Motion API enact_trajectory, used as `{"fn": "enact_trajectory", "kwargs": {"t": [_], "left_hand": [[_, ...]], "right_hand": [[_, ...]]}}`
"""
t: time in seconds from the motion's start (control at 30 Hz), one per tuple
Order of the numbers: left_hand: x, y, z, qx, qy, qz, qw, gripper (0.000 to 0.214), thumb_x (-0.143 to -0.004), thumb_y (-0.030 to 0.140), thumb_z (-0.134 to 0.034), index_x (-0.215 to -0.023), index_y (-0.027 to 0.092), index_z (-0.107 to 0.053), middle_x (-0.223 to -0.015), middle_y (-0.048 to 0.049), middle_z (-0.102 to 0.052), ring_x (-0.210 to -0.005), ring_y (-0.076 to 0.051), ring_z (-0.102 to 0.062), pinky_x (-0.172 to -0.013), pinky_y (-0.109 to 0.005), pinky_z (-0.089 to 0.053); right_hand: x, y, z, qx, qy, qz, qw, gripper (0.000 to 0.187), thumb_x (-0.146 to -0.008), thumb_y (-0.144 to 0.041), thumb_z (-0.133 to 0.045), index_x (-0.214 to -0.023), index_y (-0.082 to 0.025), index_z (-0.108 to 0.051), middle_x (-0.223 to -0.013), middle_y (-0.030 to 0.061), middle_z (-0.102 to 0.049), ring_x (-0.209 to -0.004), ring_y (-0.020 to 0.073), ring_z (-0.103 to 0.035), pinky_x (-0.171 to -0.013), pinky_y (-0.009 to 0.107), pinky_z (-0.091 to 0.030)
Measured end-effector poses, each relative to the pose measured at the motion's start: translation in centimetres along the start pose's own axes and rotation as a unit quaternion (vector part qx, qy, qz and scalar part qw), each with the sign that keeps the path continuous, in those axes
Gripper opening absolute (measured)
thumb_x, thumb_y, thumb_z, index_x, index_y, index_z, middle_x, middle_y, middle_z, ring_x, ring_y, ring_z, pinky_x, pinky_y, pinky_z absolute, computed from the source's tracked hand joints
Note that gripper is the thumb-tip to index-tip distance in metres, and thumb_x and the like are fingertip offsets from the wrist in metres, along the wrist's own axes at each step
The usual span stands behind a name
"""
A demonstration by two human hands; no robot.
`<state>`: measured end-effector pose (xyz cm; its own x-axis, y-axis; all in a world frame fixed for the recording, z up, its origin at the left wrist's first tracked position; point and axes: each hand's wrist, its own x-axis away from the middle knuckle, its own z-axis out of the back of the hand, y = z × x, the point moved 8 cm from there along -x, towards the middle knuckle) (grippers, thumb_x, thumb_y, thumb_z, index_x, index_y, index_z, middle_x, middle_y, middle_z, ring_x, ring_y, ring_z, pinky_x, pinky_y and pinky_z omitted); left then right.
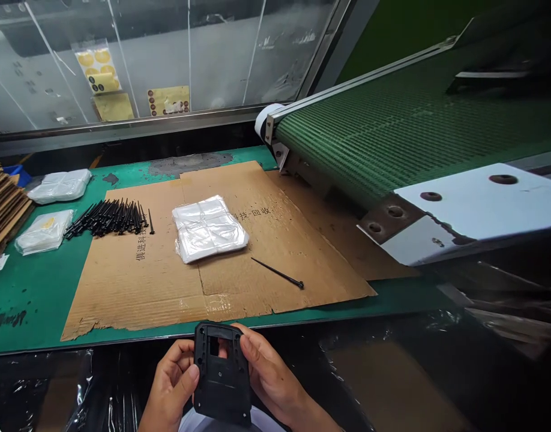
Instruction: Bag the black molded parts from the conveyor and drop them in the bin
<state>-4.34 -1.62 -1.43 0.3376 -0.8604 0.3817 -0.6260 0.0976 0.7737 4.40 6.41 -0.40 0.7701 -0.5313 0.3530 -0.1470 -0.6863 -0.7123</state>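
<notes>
A black plastic housing plate (222, 384) with a rectangular window near its top is held up at the table's front edge. My left hand (171, 381) grips its left side, thumb on the front face. Round the upper right edge closes my right hand (269, 372), its thumb on the front and a fingertip showing through the window. Beyond the hands, one long black pin-like part (278, 273) lies alone on the cardboard (144, 303). A stack of clear plastic bags (209, 228) sits behind it.
A heap of black pin-like parts (111, 217) lies left on the cardboard. More bag stacks (45, 231) and piled cardboard sheets (3, 207) stand farther left. A green conveyor belt (383, 126) with a white end frame (478, 210) rises at the right, overhanging the green table (27, 285).
</notes>
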Motion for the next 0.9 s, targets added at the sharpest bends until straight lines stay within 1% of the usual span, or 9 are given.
{"fn": "enact_trajectory", "kwargs": {"t": [0.1,0.23,0.37,0.5,0.57,0.67,0.77,0.83,0.9], "left_hand": [[-0.2,0.2,0.5,-0.023,0.031,-0.026,0.999,0.032,-0.069,0.036,-0.068,-0.095,0.019,-0.064,-0.084,-0.0085,-0.069,-0.078,-0.02,-0.061,-0.059,-0.024,-0.043],[-0.2,0.7,0.9,-0.026,0.078,-0.062,0.995,0.033,-0.064,0.032,-0.072,-0.095,0.02,-0.068,-0.093,-0.0083,-0.07,-0.091,-0.023,-0.06,-0.083,-0.032,-0.045],[-0.1,0.8,0.6,-0.026,0.071,-0.056,0.996,0.032,-0.061,0.031,-0.075,-0.091,0.021,-0.07,-0.093,-0.0089,-0.071,-0.094,-0.025,-0.06,-0.087,-0.037,-0.044],[0.3,0.3,1.5,-0.005,0.116,-0.052,0.992,0.043,-0.062,0.037,-0.074,-0.102,0.024,-0.066,-0.107,-0.0079,-0.066,-0.105,-0.025,-0.055,-0.094,-0.036,-0.038],[0.6,-0.4,1.6,0.037,0.119,-0.042,0.991,0.056,-0.06,0.048,-0.072,-0.11,0.027,-0.061,-0.115,-0.0061,-0.061,-0.111,-0.026,-0.05,-0.096,-0.036,-0.036],[0.6,-1.7,0.2,0.146,0.058,0.008,0.988,0.07,-0.056,0.069,-0.059,-0.112,0.027,-0.06,-0.101,-0.0074,-0.063,-0.103,-0.028,-0.052,-0.087,-0.037,-0.041],[0.3,-2.0,-0.5,0.23,0.044,0.049,0.971,0.073,-0.059,0.08,-0.041,-0.102,0.026,-0.065,-0.079,-0.0067,-0.06,-0.084,-0.024,-0.055,-0.071,-0.036,-0.046],[0.0,-1.8,-0.9,0.263,0.023,0.082,0.961,0.074,-0.061,0.081,-0.037,-0.103,0.027,-0.064,-0.077,-0.0059,-0.057,-0.074,-0.021,-0.053,-0.059,-0.032,-0.045],[-0.2,-1.5,-1.6,0.29,-0.015,0.117,0.95,0.071,-0.064,0.078,-0.037,-0.108,0.027,-0.061,-0.082,-0.0065,-0.056,-0.068,-0.018,-0.05,-0.05,-0.028,-0.04]], "right_hand": [[0.3,-1.3,-0.1,0.105,-0.001,0.051,0.993,0.043,-0.072,-0.058,-0.06,-0.083,-0.017,-0.058,-0.071,0.0005,-0.052,-0.064,0.0125,-0.045,-0.059,0.023,-0.037],[0.9,-2.8,-0.8,0.223,-0.013,0.106,0.969,0.046,-0.071,-0.06,-0.06,-0.087,-0.017,-0.057,-0.076,0.0019,-0.053,-0.069,0.0152,-0.047,-0.062,0.025,-0.038],[1.1,-3.2,-1.4,0.262,-0.033,0.131,0.956,0.046,-0.072,-0.061,-0.057,-0.087,-0.018,-0.057,-0.077,0.0022,-0.053,-0.069,0.0154,-0.049,-0.063,0.026,-0.039],[1.0,-2.7,-2.4,0.259,-0.056,0.131,0.955,0.056,-0.075,-0.068,-0.046,-0.094,-0.017,-0.057,-0.075,0.0023,-0.051,-0.063,0.0136,-0.047,-0.056,0.024,-0.041],[1.1,-2.6,-3.5,0.286,-0.072,0.148,0.944,0.052,-0.078,-0.063,-0.047,-0.102,-0.018,-0.057,-0.08,0.0039,-0.053,-0.064,0.0136,-0.048,-0.057,0.025,-0.042],[1.4,-2.6,-5.4,0.328,-0.097,0.179,0.923,0.034,-0.082,-0.046,-0.055,-0.105,-0.02,-0.058,-0.088,0.006,-0.056,-0.071,0.0146,-0.051,-0.065,0.026,-0.045],[1.3,-2.7,-5.6,0.242,-0.095,0.173,0.95,0.032,-0.085,-0.046,-0.049,-0.104,-0.021,-0.058,-0.088,0.0063,-0.057,-0.069,0.0137,-0.054,-0.057,0.024,-0.047],[1.3,-3.0,-4.7,0.182,-0.06,0.168,0.967,0.033,-0.086,-0.048,-0.048,-0.102,-0.02,-0.059,-0.085,0.006,-0.057,-0.064,0.0127,-0.055,-0.053,0.023,-0.048],[1.4,-3.4,-3.7,0.165,-0.022,0.17,0.971,0.032,-0.085,-0.047,-0.051,-0.098,-0.02,-0.06,-0.08,0.0054,-0.058,-0.062,0.0127,-0.057,-0.054,0.024,-0.049]]}}
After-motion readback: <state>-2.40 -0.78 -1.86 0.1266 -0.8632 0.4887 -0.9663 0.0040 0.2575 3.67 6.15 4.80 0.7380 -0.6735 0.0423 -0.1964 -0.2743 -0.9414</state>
